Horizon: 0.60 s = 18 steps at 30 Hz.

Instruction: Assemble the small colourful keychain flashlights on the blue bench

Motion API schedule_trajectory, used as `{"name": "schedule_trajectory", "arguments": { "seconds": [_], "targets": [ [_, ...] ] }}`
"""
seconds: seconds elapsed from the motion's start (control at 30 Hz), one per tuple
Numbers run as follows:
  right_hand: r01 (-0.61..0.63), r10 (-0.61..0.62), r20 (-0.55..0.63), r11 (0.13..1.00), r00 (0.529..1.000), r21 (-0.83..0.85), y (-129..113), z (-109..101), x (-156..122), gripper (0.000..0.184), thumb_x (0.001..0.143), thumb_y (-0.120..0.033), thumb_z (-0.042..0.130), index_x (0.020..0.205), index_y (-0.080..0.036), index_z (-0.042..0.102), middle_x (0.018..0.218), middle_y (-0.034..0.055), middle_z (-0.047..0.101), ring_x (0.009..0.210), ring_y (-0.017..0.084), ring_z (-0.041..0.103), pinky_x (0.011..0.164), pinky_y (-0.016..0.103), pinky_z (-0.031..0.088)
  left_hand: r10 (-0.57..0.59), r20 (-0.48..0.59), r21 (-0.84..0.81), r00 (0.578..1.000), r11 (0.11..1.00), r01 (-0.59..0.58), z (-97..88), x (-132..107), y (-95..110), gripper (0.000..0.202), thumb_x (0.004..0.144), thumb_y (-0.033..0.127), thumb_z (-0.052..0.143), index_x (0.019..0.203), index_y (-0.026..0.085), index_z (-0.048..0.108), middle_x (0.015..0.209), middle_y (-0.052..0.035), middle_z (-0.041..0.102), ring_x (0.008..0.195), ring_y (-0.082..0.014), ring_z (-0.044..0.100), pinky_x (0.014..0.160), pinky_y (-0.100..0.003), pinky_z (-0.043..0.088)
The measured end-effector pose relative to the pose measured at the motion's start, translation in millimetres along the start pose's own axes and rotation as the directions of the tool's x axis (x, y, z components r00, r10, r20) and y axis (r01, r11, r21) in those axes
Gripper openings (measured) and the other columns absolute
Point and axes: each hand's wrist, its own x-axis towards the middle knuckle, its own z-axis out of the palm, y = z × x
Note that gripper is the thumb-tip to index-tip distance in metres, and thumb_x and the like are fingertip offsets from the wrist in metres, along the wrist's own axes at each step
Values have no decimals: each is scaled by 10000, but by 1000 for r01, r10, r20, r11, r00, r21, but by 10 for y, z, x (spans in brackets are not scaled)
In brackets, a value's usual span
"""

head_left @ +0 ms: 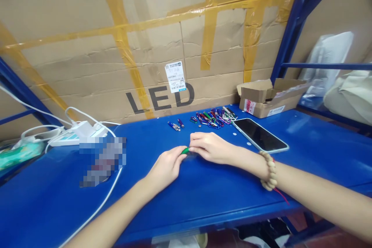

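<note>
Above the blue tabletop (pixel 145 197), my left hand (pixel 165 167) pinches one end of a small green keychain flashlight (pixel 185 150). Fingers of my right hand (pixel 210 147) are closed at its other end, which they mostly hide. Behind my hands lies a pile of small coloured keychain flashlights (pixel 210 117) with carabiner clips. Left of that pile are a blue one (pixel 173 125) and a dark one (pixel 180 123), with small round pieces beside them.
A phone (pixel 260 135) lies right of the pile, before an open cardboard box (pixel 270 99). At left are a power strip (pixel 69 138) with a white charger, a blurred-out object (pixel 103 162) and a white cable (pixel 114 186). A large taped carton (pixel 157 46) stands behind.
</note>
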Motion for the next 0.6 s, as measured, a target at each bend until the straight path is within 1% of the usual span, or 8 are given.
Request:
{"name": "schedule_trajectory", "arguments": {
  "seconds": [0.13, 0.27, 0.37, 0.43, 0.53, 0.6],
  "targets": [
    [-73, 74, 2, 988, 997, 136, -57, 20, 14, 316, 901, -234, 416, 649, -154, 589, 700, 16, 542, 643, 104, 502, 637, 219, 380, 12, 0, 49, 1000, 999, -12, -1, -28, 12, 298, 882, 237, 338, 1032, 170, 587, 943, -89, 672, 800, -177, 634, 729, -274, 487],
    [-101, 100, 17, 959, 995, 266, -76, 11, 35, 333, 886, -216, 437, 606, -147, 602, 639, 7, 555, 618, 101, 517, 673, 226, 389, 31, 3, 43, 1000, 999, -31, -8, -39, 13, 303, 883, 220, 333, 1046, 173, 584, 1004, -90, 660, 863, -186, 631, 757, -285, 490],
    [-103, 103, 19, 938, 994, 332, -48, 6, 47, 372, 892, -294, 435, 607, -143, 619, 630, 10, 567, 602, 101, 519, 670, 228, 390, 37, -22, 41, 999, 999, -36, -10, -21, 6, 301, 881, 217, 339, 1055, 175, 581, 989, -86, 663, 843, -180, 632, 747, -280, 492],
    [-121, 126, 11, 915, 992, 384, -18, 6, 55, 414, 891, -382, 422, 633, -141, 639, 642, 15, 580, 609, 104, 521, 644, 223, 387, 26, -72, 17, 997, 1000, -25, -13, 11, 11, 295, 883, 228, 345, 1052, 179, 581, 945, -78, 669, 804, -167, 631, 738, -270, 492],
    [-173, 185, 16, 878, 983, 447, 20, -2, 71, 480, 887, -473, 382, 685, -138, 660, 627, 9, 578, 584, 100, 501, 589, 212, 369, -9, -134, -76, 991, 997, -1, -20, 76, 39, 273, 887, 251, 358, 1019, 194, 591, 866, -49, 668, 759, -145, 620, 744, -250, 484],
    [-204, 220, 21, 861, 975, 465, 39, -17, 82, 525, 887, -508, 349, 698, -135, 666, 600, 2, 566, 553, 93, 485, 576, 212, 362, -37, -139, -140, 990, 990, 17, -23, 113, 61, 248, 885, 270, 379, 991, 200, 592, 840, -29, 660, 730, -132, 610, 735, -238, 477]
  ]
}}
